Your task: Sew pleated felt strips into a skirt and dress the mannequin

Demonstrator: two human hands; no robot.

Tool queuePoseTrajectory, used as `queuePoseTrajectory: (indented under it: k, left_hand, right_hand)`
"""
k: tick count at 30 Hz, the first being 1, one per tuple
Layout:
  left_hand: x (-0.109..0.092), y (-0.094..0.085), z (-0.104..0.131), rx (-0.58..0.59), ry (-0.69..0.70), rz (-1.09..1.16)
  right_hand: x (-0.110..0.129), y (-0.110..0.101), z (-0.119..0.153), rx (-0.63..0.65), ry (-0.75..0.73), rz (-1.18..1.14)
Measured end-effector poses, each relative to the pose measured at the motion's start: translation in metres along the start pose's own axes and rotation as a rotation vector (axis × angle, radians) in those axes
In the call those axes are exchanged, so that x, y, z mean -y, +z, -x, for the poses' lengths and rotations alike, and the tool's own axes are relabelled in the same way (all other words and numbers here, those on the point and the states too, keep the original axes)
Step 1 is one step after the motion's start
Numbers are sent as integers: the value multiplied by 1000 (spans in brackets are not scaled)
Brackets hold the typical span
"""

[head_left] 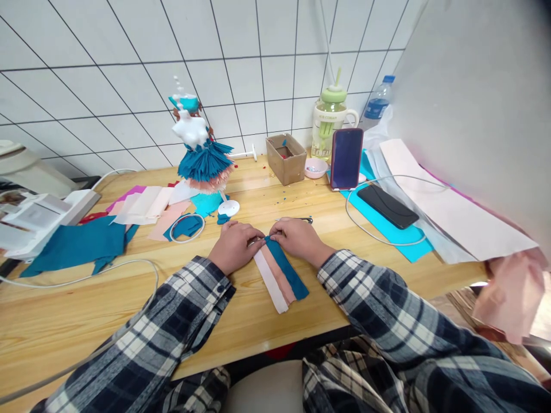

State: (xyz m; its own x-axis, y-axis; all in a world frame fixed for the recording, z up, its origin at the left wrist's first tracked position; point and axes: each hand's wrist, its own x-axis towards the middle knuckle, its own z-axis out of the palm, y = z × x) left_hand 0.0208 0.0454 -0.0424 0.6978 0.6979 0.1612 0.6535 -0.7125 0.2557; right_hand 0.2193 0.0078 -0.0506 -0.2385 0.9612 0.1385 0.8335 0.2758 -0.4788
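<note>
Left grip point(236, 245) and right grip point(299, 238) pinch flat strips point(279, 275) (matte, papery).

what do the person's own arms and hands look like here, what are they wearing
The left sleeve and right sleeve are long plaid: dark navy, grey and white checks, reaching the wrists. The left cuff looks slit, with a small dark button. The left hand and right hand wear no gloves, and no watch shows.

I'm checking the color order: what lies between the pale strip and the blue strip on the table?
A peach strip lies between the pale strip and the blue strip, as the head view shows.
</note>
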Motion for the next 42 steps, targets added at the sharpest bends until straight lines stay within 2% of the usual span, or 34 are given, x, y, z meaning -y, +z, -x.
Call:
queuePoseTrajectory:
  k: [12,16,24,30,35,42]
  left_hand:
    - [-1,0,-1,-19,23,30]
    - [1,0,-1,-24,33,40]
    - [10,-4,2,-15,-34,97]
    - [10,-6,2,17,55,-27]
    - [12,-7,5,29,119,-49]
    - [11,-9,6,1,28,114]
  right_hand:
    - [6,-3,1,-18,49,-21]
    - [4,-1,1,-1,10,9]
    - [1,-1,0,1,0,28]
    - [0,-3,0,33,-60,45]
    - [-11,-4,1,10,-126,-76]
    - [-13,-5,0,4,-83,-78]
